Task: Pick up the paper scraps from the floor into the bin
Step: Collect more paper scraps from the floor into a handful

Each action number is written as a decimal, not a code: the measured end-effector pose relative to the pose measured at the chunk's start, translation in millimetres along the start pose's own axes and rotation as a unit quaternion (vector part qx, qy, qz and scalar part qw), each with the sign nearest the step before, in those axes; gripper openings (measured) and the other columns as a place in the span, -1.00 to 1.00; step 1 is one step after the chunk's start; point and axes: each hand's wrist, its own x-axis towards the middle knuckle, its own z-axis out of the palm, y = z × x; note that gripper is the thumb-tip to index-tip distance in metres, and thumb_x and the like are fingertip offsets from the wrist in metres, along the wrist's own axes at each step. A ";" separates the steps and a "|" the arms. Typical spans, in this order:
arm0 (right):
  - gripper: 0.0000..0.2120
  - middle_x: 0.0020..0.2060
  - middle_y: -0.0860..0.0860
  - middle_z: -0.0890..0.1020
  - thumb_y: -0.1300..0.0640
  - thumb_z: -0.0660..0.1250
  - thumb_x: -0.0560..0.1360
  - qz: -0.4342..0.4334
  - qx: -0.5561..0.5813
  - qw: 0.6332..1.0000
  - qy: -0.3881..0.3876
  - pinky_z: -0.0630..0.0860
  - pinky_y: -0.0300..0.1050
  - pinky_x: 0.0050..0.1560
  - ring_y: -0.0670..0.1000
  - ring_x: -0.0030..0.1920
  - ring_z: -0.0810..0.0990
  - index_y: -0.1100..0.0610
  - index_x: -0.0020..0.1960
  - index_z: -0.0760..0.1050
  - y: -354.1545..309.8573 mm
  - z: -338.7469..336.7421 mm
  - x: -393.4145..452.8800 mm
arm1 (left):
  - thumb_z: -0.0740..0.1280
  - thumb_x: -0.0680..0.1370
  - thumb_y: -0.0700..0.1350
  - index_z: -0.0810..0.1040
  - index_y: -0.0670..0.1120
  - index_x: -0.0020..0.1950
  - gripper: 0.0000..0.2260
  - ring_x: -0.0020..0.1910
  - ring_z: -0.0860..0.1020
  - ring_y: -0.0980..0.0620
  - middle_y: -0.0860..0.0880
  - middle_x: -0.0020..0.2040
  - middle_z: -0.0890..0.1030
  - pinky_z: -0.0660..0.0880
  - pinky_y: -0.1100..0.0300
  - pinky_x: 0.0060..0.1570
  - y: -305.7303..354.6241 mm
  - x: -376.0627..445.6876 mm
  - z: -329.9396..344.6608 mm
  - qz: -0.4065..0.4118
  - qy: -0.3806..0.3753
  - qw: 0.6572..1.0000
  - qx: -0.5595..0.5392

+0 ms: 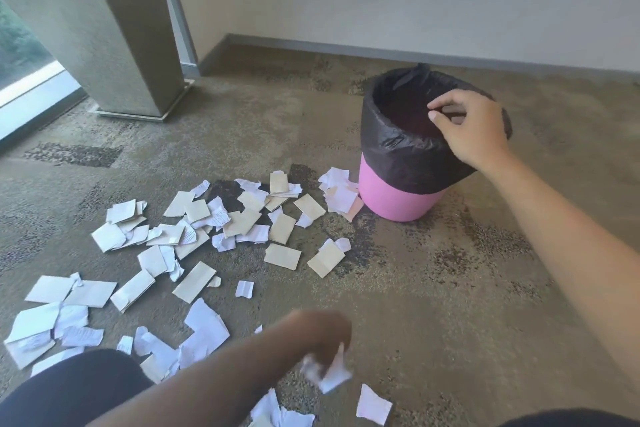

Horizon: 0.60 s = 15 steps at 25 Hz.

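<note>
Torn white and cream paper scraps [194,246] lie scattered over the mottled brown carpet floor [433,288], thickest at the left and centre, with a few touching the foot of the bin. At the bottom centre, the person's left hand [322,340] is blurred; its fingers are curled round a crumpled white scrap [329,376] held just above the floor. Another white scrap [373,404] lies just beside it to the right. Further right stands the round pink plastic bin [398,198], lined with a black plastic bag [398,149] folded over its rim. Its inside is dark, and any contents cannot be made out. The right hand [467,128] hovers over the bin's mouth, fingers loosely bent and holding nothing, hiding part of the far rim.
</note>
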 end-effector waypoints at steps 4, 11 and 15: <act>-0.90 -0.03 -0.15 0.58 0.14 0.34 0.54 -0.040 0.063 0.984 0.162 0.45 -0.41 -0.02 -0.21 -0.02 0.55 0.03 0.05 0.56 -2.8 -0.6 -60.0 | 0.55 0.38 -0.04 0.54 -0.11 -0.08 -0.74 -0.30 0.49 0.10 0.04 -0.29 0.53 0.36 0.32 -0.37 -11.0 -28.4 -127.3 -0.021 0.202 0.971 -0.129; -0.71 0.03 -0.18 0.47 0.03 0.42 0.50 0.086 0.056 0.942 -0.320 0.40 -0.31 -0.03 -0.22 -0.02 0.47 -0.10 0.14 0.38 19.2 61.4 -243.5 | 0.52 0.38 -0.03 0.57 -0.14 0.15 -0.60 0.14 0.57 -0.05 -0.15 0.17 0.59 0.49 0.24 0.01 8.3 -18.2 -299.1 -0.003 0.581 0.783 -0.223; -0.42 0.17 -0.14 0.26 -0.11 0.51 0.32 0.008 -0.048 0.817 -0.575 0.41 -0.06 -0.13 -0.06 0.04 0.41 -0.14 0.20 0.27 35.1 75.3 -310.6 | 0.44 0.47 -0.07 0.50 -0.10 0.31 -0.57 0.29 0.47 -0.02 -0.08 0.34 0.48 0.33 0.33 0.05 25.4 31.0 -335.9 -0.026 0.532 0.832 -0.156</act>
